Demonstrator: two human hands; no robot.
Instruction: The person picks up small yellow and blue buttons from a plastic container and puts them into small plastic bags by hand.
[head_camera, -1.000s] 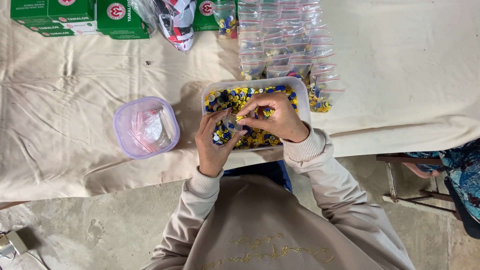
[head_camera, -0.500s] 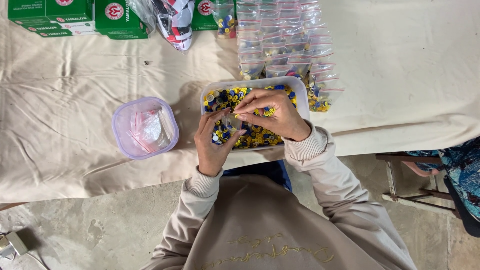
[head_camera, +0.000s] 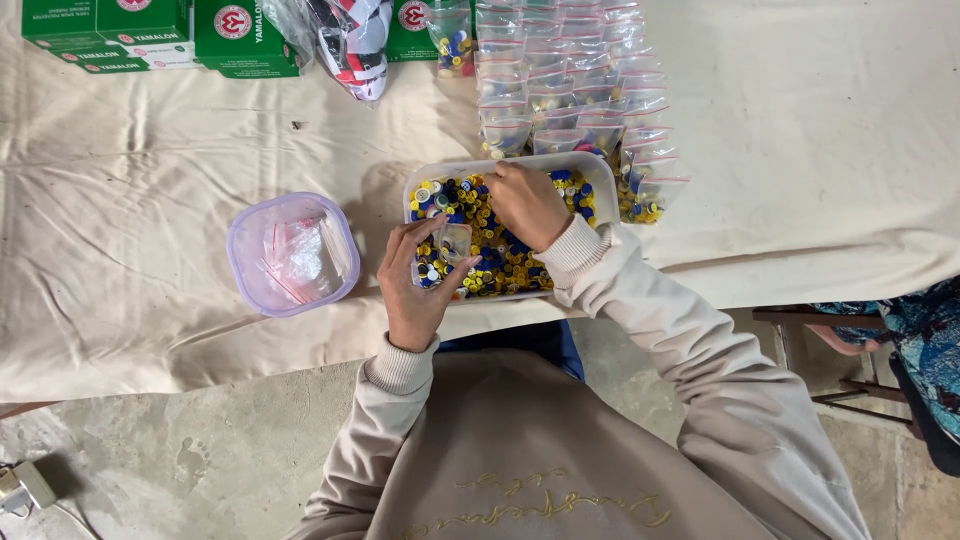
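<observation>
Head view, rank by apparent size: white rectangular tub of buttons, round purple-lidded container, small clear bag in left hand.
1. White rectangular plastic tub of coloured buttons: largest.
2. Round translucent container with purple lid: clearly smaller.
3. Small clear plastic bag pinched in the left hand: smallest.
All sit at similar depth, so the order is safe.

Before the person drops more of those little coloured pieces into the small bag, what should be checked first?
1. Left hand grips the small bag: ok, fingers pinch it over the tray.
2. Bag mouth open: cannot tell, the clear plastic is too small to read.
3. Right hand has pieces: cannot tell, its fingertips are buried among the pieces.
4. Tray stocked: ok, full of yellow, blue and white pieces.
5. Spare empty bags at hand: ok, some lie in the purple tub left of the tray.
6. Room for the finished bag: ok, rows of filled bags lie just behind the tray.
</observation>
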